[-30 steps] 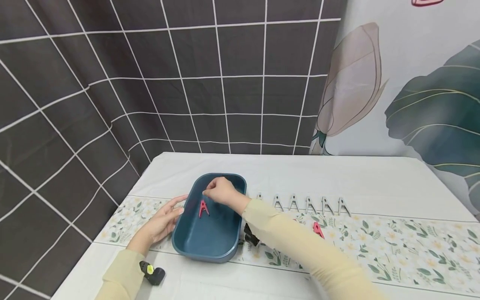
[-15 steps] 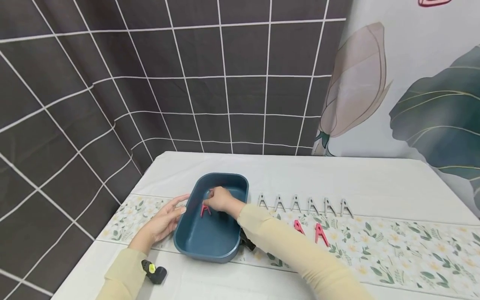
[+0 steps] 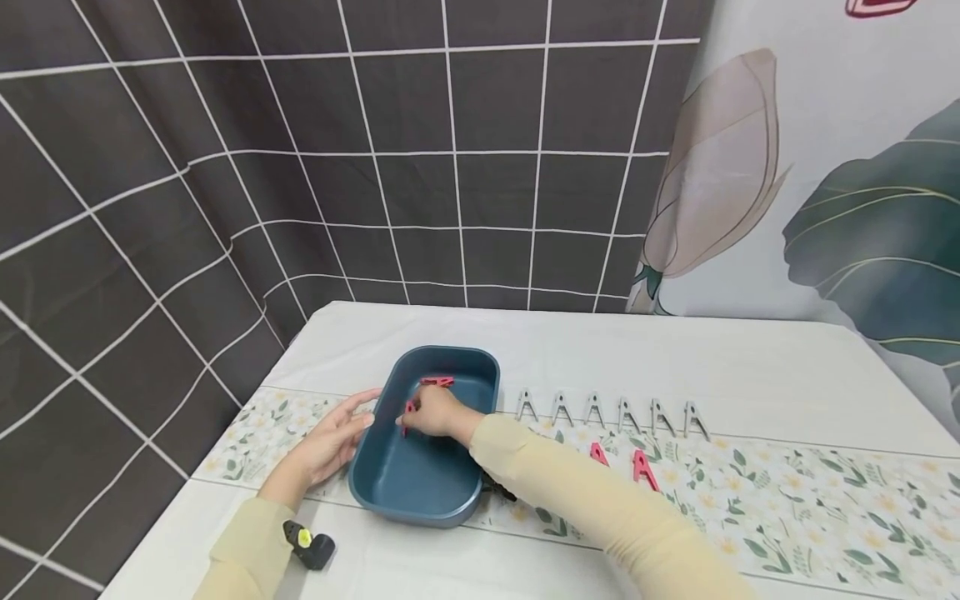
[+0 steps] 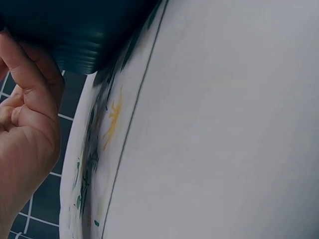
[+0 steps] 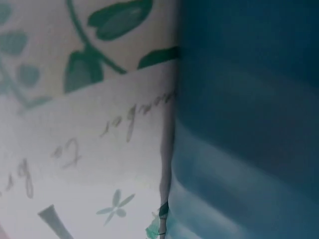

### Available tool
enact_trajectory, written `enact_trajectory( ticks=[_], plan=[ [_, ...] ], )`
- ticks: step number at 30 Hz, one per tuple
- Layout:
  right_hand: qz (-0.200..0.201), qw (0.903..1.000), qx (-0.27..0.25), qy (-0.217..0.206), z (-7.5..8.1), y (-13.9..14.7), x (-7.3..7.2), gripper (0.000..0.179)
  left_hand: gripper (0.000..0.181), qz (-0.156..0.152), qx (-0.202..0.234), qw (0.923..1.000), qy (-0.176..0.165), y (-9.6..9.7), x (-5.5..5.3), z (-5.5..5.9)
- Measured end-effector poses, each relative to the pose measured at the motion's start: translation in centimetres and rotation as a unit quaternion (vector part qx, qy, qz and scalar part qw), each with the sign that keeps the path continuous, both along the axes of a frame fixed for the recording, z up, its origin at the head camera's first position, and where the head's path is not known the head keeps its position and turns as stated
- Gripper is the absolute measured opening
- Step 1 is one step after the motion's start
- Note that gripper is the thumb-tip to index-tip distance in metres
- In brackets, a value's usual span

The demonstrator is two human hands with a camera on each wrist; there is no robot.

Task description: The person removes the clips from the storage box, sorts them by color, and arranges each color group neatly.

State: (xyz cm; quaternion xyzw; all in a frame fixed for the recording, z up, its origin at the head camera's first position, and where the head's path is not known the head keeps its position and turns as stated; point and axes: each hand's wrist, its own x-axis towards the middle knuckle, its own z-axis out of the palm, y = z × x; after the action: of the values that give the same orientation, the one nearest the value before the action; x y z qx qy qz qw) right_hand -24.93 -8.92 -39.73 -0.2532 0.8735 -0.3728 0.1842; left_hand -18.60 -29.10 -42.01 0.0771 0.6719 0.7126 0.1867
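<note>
A deep blue rectangular basin [image 3: 416, 492] stands on the table. My right hand [image 3: 438, 412] reaches down inside it and pinches a red clothespin [image 3: 408, 408] between thumb and fingertips, near the basin's left wall. Another red clothespin [image 3: 437, 381] lies at the basin's far end, beyond my knuckles. On the outside left, my left hand [image 3: 330, 442] rests its fingers against the basin wall, also seen in the left wrist view beside the basin [image 4: 79, 40]. The right wrist view has only the basin's side [image 5: 249, 149] and tablecloth; my right hand is hidden there.
To the right of the basin, several grey clothespins [image 3: 626, 413] form a row. In front of them lie two red clothespins [image 3: 643, 469], one partly behind my right sleeve [image 3: 585, 492]. A floral strip [image 3: 810, 500] crosses the white tablecloth [image 3: 712, 358].
My right hand has moved down and nearer inside the basin, leaving one red clothespin at the far end. The other one there has turned in my fingers. My left hand stays put.
</note>
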Motion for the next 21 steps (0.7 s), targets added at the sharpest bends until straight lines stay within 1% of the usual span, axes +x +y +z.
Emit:
enact_trajectory(
  ticks=[5,9,11,14,21],
  plan=[
    [0.024,0.9987,0.029,0.034,0.00,-0.08,0.09,0.023,0.053,0.002,0.004,1.0000,-0.001,0.08,0.06,0.31],
    [0.043,0.9935,0.071,0.079,0.02,-0.10,0.23,0.021,0.051,0.002,0.013,0.9999,-0.001,0.12,0.18,0.41],
    [0.048,0.9911,0.081,0.094,-0.05,-0.11,0.25,0.021,0.050,0.002,0.016,0.9999,0.000,0.11,0.19,0.38],
    [0.049,0.9901,0.085,0.100,-0.22,-0.13,0.27,0.017,0.049,0.002,0.017,0.9998,0.002,0.08,0.16,0.27],
    [0.055,0.9911,0.078,0.093,-0.23,-0.05,0.40,0.009,0.050,0.006,0.008,0.9999,-0.001,0.07,0.07,0.13]
  ],
)
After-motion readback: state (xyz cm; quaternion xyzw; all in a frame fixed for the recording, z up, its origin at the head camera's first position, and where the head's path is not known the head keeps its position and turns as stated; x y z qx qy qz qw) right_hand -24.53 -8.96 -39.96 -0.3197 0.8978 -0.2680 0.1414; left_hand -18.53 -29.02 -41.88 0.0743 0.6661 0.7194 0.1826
